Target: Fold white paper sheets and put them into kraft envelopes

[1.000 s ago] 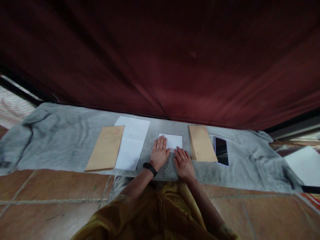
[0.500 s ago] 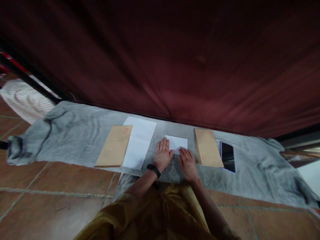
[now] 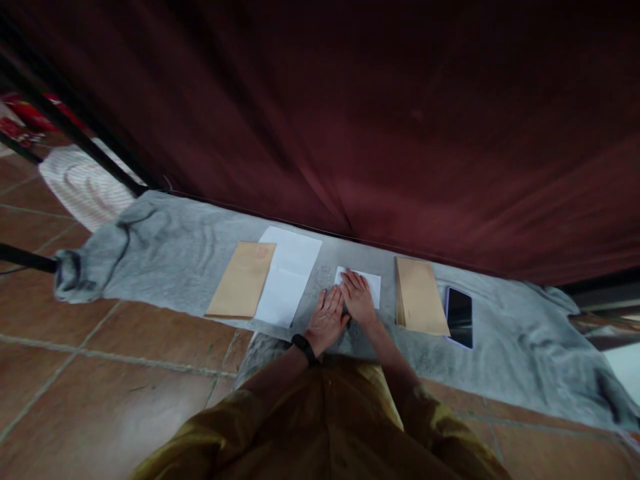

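Note:
A small folded sheet of white paper (image 3: 373, 288) lies on the grey cloth in front of me. My right hand (image 3: 357, 295) rests flat across its left half, fingers stretched out. At the paper's lower left corner is my left hand (image 3: 325, 321), palm down with fingers extended, beside the right hand. It wears a black wristband. Left of my hands, larger white sheets (image 3: 290, 273) with a crease lie partly under a brown envelope (image 3: 243, 280). To the right is a stack of brown envelopes (image 3: 421, 297).
A phone (image 3: 459, 317) lies right of the envelope stack, partly beneath its edge. The grey cloth (image 3: 165, 253) covers a long narrow surface. A dark red curtain (image 3: 320, 133) hangs behind it. Striped fabric (image 3: 93, 183) and black bars stand at the left, above the tiled floor (image 3: 135, 387).
My right hand has slid up and left over the folded paper, from its lower right edge. My left hand has shifted down off most of the paper. The view has tilted slightly.

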Motion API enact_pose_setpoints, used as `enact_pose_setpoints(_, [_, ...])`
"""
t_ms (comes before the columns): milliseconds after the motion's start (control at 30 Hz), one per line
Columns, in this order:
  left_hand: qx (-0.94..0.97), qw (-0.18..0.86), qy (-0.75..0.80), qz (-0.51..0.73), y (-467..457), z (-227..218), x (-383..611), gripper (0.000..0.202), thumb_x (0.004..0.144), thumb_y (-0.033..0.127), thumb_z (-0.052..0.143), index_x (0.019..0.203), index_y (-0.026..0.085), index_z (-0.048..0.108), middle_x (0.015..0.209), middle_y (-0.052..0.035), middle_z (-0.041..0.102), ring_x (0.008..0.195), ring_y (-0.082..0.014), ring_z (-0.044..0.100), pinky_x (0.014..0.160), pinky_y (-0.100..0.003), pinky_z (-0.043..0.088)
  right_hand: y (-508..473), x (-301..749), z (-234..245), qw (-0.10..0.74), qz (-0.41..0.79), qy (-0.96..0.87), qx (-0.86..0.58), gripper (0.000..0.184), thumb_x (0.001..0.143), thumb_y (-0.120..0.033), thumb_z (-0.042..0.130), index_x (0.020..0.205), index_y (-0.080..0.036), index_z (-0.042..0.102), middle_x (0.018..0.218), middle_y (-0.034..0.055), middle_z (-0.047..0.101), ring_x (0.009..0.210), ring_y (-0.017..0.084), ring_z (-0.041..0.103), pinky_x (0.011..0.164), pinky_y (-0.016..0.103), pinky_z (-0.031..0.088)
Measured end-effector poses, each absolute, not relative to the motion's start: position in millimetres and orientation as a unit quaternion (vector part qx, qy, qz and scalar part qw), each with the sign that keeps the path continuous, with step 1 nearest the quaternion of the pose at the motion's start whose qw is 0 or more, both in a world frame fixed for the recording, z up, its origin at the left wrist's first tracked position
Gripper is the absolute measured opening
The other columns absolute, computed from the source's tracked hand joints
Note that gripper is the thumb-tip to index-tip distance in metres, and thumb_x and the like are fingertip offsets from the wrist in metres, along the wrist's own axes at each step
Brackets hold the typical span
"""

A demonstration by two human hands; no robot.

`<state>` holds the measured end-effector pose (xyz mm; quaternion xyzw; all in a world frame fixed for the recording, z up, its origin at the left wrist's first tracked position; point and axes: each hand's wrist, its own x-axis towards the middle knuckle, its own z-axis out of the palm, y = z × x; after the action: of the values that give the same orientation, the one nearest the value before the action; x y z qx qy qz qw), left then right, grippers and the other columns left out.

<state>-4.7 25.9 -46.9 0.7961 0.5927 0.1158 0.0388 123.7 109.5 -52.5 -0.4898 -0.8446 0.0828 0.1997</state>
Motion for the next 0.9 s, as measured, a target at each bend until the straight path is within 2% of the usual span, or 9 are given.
enact_pose_setpoints(333, [0.806, 0.046, 0.582, 0.094, 12.3, -39.9, -7.1, 0.068, 0.100, 0.046, 0.040, 0.151, 0.002, 0.038, 0.162, -0.0212, 0.033, 0.154, -0.0292, 0.022, 0.126, -0.050, 0.017, 108.4, 122.1, -55.6, 0.187, 0.066, -0.847, -0.493, 0.048, 0.106, -0.031, 0.032, 0.149, -0.018, 0.049, 0.157, 0.0097, 0.046, 0.145, 0.025, 0.039, 0.121, 0.049, 0.027])
enact_pose_setpoints(467, [0.807, 0.038, 0.582, 0.097, 11.5, -40.0, -7.2, 0.067, 0.100, 0.045, 0.039, 0.152, 0.003, 0.038, 0.161, -0.0217, 0.035, 0.154, -0.0298, 0.023, 0.126, -0.052, 0.019, 107.5, 121.1, -55.5, 0.189, 0.057, -0.846, -0.495, 0.048, 0.106, -0.030, 0.032, 0.149, -0.019, 0.049, 0.156, 0.0094, 0.047, 0.145, 0.025, 0.040, 0.121, 0.049, 0.027])
enact_pose_setpoints(733, [0.797, 0.020, 0.593, 0.108, 8.3, -46.0, -7.9, 0.066, 0.100, 0.044, 0.038, 0.152, 0.004, 0.038, 0.159, -0.0200, 0.039, 0.152, -0.0280, 0.030, 0.125, -0.048, 0.024, 104.9, 120.2, -56.5, 0.201, 0.040, -0.849, -0.487, 0.046, 0.105, -0.026, 0.035, 0.147, -0.016, 0.051, 0.155, 0.0128, 0.048, 0.144, 0.026, 0.042, 0.119, 0.051, 0.030])
enact_pose_setpoints(900, [0.780, 0.008, 0.615, 0.117, 4.3, -49.8, -5.9, 0.067, 0.098, 0.042, 0.040, 0.155, 0.005, 0.033, 0.159, -0.0206, 0.040, 0.150, -0.0286, 0.034, 0.123, -0.049, 0.027, 102.6, 118.7, -54.0, 0.214, 0.040, -0.843, -0.493, 0.046, 0.104, -0.029, 0.038, 0.146, -0.017, 0.053, 0.154, 0.0140, 0.049, 0.143, 0.028, 0.043, 0.119, 0.053, 0.030])
